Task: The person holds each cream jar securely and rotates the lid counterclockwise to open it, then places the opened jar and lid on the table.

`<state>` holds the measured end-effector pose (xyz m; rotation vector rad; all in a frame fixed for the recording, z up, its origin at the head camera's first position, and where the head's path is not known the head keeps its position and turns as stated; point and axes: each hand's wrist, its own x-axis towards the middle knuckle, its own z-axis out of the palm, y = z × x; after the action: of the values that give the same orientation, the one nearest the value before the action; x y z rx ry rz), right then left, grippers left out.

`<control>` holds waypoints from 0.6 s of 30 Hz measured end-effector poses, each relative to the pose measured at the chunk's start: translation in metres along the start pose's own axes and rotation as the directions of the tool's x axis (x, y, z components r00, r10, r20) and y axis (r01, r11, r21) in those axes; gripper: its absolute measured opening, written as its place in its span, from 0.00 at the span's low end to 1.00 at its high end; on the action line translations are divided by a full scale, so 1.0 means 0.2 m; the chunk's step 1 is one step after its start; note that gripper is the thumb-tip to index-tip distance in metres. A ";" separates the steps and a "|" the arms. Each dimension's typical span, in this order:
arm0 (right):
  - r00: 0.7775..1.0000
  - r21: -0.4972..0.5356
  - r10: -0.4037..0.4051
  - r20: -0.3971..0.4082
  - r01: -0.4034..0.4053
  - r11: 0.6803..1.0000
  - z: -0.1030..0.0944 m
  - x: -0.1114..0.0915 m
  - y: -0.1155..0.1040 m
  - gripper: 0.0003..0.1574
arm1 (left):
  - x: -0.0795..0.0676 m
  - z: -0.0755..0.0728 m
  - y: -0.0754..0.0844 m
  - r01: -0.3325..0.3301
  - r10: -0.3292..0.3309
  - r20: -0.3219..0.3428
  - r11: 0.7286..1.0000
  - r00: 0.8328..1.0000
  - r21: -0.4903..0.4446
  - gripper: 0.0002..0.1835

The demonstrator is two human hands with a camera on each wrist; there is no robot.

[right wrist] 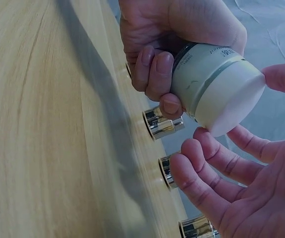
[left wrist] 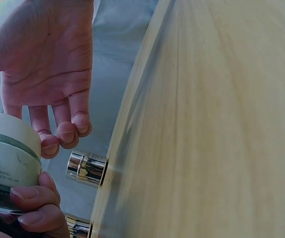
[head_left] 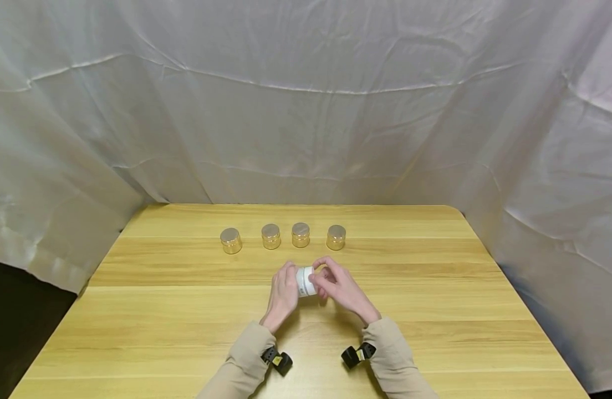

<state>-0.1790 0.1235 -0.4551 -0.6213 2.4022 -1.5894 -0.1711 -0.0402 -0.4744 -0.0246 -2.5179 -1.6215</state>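
Out over the table, my left hand (head_left: 285, 291) grips a small pale cosmetic jar (right wrist: 204, 72) round its body. The jar is tilted, its white lid (right wrist: 234, 96) facing my right hand (head_left: 342, 286). In the right wrist view, the right thumb touches one side of the lid's rim, and fingertips meet the opposite side, pinching it. A green band (left wrist: 13, 142) runs between lid and body, and small dark print shows on the jar's side in the left wrist view. The dark base is partly hidden by the left fingers.
Several gold jars stand in a row beyond the hands, among them one at the left end (head_left: 231, 241) and one at the right end (head_left: 336, 238). The wooden table (head_left: 460, 299) is bordered at the back by a grey curtain (head_left: 306, 133). Both sleeved wrists wear black cameras.
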 end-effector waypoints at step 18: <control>0.998 -0.008 0.060 -0.003 -0.060 0.998 0.01 0.00 -0.01 0.23 | 0.00 0.00 0.00 0.013 -0.013 -0.009 1.000 1.000 -0.007 0.21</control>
<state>-0.1778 0.1223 -0.4544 -0.5430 2.4065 -1.5584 -0.1716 -0.0403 -0.4749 -0.0018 -2.5114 -1.6311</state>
